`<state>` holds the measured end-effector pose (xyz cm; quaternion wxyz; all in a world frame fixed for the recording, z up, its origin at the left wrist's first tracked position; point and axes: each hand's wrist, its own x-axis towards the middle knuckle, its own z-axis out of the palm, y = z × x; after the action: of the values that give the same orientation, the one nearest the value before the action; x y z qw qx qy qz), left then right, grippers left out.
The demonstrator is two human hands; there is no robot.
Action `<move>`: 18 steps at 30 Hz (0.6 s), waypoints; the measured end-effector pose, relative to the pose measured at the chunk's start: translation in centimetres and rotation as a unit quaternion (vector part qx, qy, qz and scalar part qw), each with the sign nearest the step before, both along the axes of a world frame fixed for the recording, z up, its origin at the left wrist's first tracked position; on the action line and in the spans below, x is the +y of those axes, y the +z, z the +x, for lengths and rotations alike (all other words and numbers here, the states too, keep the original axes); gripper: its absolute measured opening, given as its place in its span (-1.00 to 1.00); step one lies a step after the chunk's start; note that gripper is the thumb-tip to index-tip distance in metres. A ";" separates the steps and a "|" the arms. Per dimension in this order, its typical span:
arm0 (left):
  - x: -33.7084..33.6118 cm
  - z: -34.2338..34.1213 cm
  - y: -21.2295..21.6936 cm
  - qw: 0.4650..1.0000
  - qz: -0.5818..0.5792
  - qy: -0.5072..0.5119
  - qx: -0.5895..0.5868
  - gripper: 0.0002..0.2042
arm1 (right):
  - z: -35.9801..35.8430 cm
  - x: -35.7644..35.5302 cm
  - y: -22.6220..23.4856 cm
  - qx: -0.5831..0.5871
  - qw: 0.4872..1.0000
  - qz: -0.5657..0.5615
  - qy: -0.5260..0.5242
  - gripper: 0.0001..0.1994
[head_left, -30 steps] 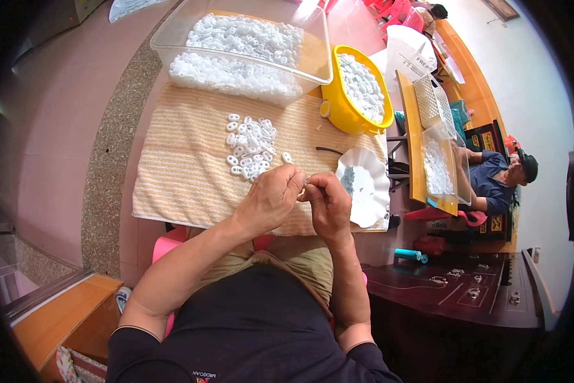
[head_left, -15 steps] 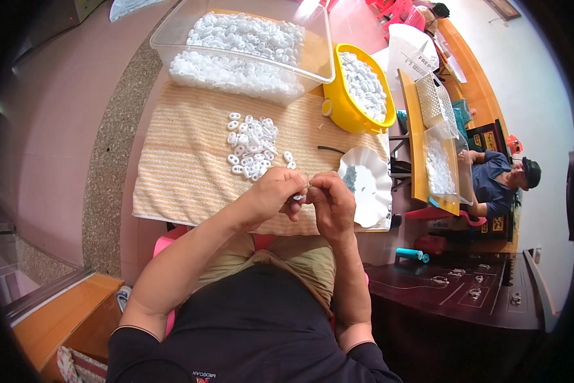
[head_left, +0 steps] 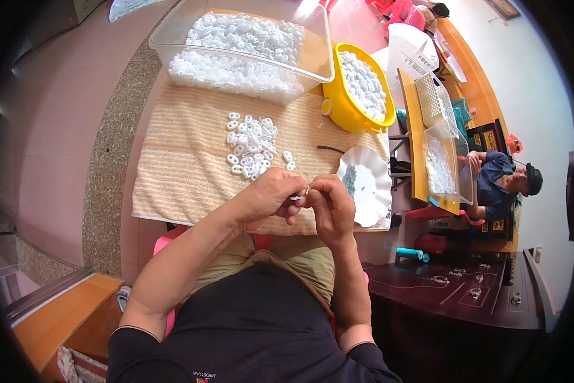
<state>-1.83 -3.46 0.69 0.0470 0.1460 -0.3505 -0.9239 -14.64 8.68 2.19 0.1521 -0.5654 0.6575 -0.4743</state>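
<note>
My left hand (head_left: 273,195) and my right hand (head_left: 332,205) meet above the near edge of the towel. Between the left fingers a small white oval piece (head_left: 296,198) shows in part. The right thumb and forefinger are pinched together against it, and what they hold is too small to make out. Just beyond lies a loose pile of white oval pieces with two holes (head_left: 254,145), with a few stray ones (head_left: 288,156) to its right. Beside the right hand stands a white wavy-rimmed dish (head_left: 377,191) holding small grey bits (head_left: 350,179).
A striped towel (head_left: 185,159) covers the table. At its back are a clear plastic bin (head_left: 236,73) and a yellow tub (head_left: 339,89), both full of white pieces. A thin dark strip (head_left: 330,149) lies near the dish. Off to the right, a person (head_left: 501,182) sits at another table.
My hands stay together in nearly the same place; the right fingers have shifted slightly at the small piece. The person on the right has raised a hand a little.
</note>
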 end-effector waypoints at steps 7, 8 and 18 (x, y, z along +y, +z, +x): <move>0.0 -0.2 -0.7 0.997 -0.077 0.013 0.024 -0.69 | -0.4 0.2 -0.1 -0.184 0.981 0.054 0.018 -0.94; 0.1 -0.3 -0.8 0.997 -0.077 0.013 0.024 -0.69 | -0.5 0.3 -0.1 -0.185 0.981 0.054 0.018 -0.94; 0.2 -0.4 -0.7 0.985 -0.168 0.021 0.037 -0.64 | -0.5 0.6 0.4 -0.303 0.950 0.078 -0.001 -0.94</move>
<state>-2.28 -3.29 -0.05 0.1028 0.1090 -0.4956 -0.8555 -15.19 9.23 2.54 0.3872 -0.3807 0.6162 -0.5704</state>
